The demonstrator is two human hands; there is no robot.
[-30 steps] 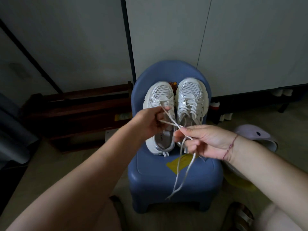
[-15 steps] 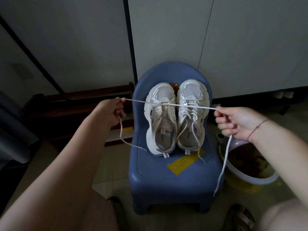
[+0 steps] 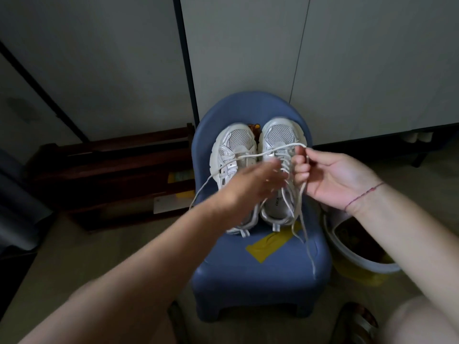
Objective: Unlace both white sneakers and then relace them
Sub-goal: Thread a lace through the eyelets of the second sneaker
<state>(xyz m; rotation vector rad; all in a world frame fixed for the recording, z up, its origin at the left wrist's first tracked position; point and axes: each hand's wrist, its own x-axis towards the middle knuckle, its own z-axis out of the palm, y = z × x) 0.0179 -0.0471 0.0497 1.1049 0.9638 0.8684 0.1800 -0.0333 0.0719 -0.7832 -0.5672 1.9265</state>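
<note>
On chair (image 3: 260, 269): left shoe (image 3: 234, 145) holds its lace (image 3: 250, 155) at the bottom eyelets only, right hand (image 3: 330, 180) pinching it, left hand (image 3: 253, 184) blurred, fingers spread, empty; right shoe (image 3: 280, 135) still laced, so relacing probably lies ahead.

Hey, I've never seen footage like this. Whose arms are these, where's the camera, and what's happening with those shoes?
No machine here: the arms are a person's, and the picture comes from a wide-angle camera worn on their head, looking forward and down. Two white sneakers stand side by side on a small blue chair, toes towards its back: the left sneaker and the right sneaker. A strip of yellow tape lies on the seat before them. The right hand pinches a white lace that runs from the left sneaker's front eyelets; its end hangs down. The left hand is blurred, fingers stretched toward the lace, holding nothing that I can see.
</note>
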